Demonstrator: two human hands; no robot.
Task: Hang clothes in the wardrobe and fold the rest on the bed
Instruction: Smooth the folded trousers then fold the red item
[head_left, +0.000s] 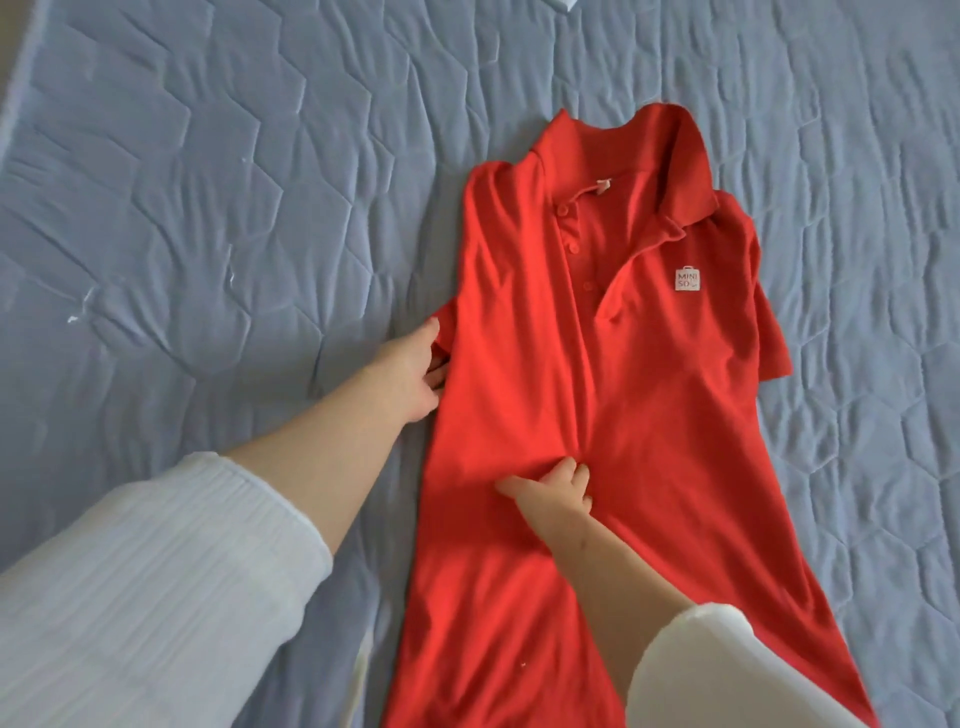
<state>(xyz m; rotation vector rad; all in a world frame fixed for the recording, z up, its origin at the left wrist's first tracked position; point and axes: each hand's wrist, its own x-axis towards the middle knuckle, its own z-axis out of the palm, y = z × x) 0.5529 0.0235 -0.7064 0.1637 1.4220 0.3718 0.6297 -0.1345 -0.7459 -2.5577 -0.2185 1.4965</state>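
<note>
— Head view: where is the shirt?
— Flat on the bed, front up, collar at the far end, hem toward the person (a white badge sits on the chest).
— And the left hand?
— At the shirt's side edge, gripping the short sleeve, fingers tucked beneath it.
— The right hand?
— On the shirt's middle, fingers curled into a bunch of cloth.

Head view, steeply down (close) over bed
</note>
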